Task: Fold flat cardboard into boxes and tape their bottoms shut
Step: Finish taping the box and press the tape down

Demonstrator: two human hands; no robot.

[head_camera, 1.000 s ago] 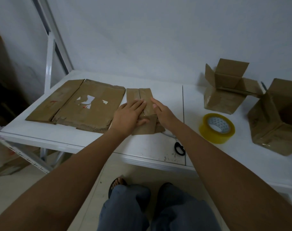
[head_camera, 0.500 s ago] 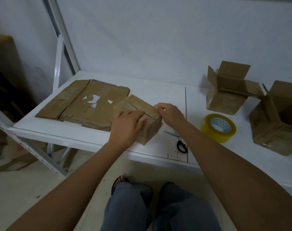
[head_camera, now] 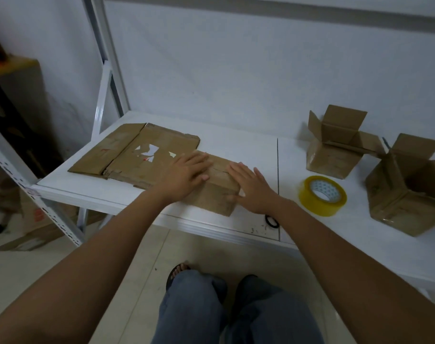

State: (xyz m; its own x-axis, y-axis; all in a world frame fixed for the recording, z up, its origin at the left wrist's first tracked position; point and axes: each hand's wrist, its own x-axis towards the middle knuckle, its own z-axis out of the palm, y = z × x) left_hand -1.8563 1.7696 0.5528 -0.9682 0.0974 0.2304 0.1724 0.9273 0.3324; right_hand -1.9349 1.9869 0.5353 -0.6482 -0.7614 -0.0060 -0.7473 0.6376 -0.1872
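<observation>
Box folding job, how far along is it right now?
Done: two folded boxes stand at right. In hand: left hand and right hand press the flaps of a third box flat. Left: taping it with the tape roll, then folding the flat cardboard.

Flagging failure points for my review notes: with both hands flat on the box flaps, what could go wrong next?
1. The tape sits off to the right; lifting the right hand to fetch it may let the flaps of the box spring open.
2. The box overlaps the flat cardboard, so it may rock or slide.
</observation>
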